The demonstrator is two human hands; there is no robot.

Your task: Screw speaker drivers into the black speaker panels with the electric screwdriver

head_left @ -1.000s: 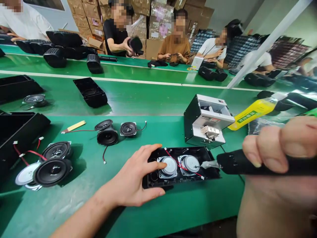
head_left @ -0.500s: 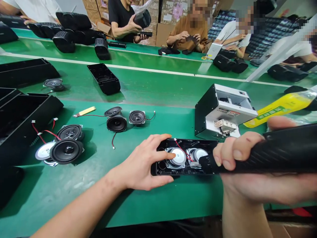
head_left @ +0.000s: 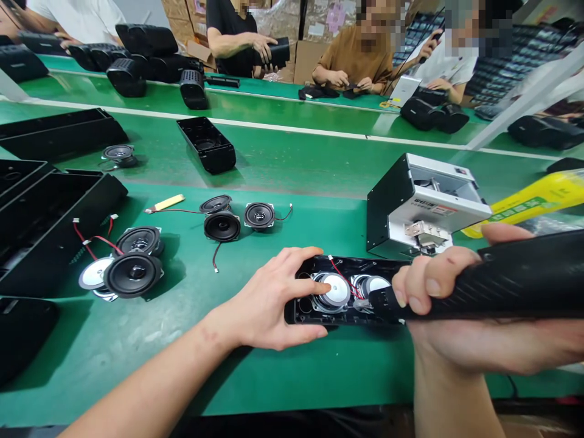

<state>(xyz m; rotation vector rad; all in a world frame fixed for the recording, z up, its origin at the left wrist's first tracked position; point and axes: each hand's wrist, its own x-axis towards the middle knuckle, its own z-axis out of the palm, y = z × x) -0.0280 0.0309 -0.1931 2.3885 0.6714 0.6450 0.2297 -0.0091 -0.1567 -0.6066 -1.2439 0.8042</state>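
Note:
A black speaker housing (head_left: 319,313) lies on the green bench in front of me, with two round silver speaker backs (head_left: 336,287) and red wires inside. My left hand (head_left: 269,301) rests on its left end, a fingertip on the left silver speaker. My right hand (head_left: 460,304) grips a thick black power screwdriver (head_left: 511,277), whose tip points down into the housing beside the right speaker.
A black and white screw feeder box (head_left: 424,207) stands just behind the housing, with a yellow bottle (head_left: 529,199) to its right. Loose speaker drivers (head_left: 132,274) and smaller drivers (head_left: 222,225) lie at left. Empty black housings (head_left: 50,225) sit at far left. Other people work across the belt.
My right hand has brought the screwdriver leftward, so its tip now sits inside the housing. The view shifted slightly. My left hand stays on the housing.

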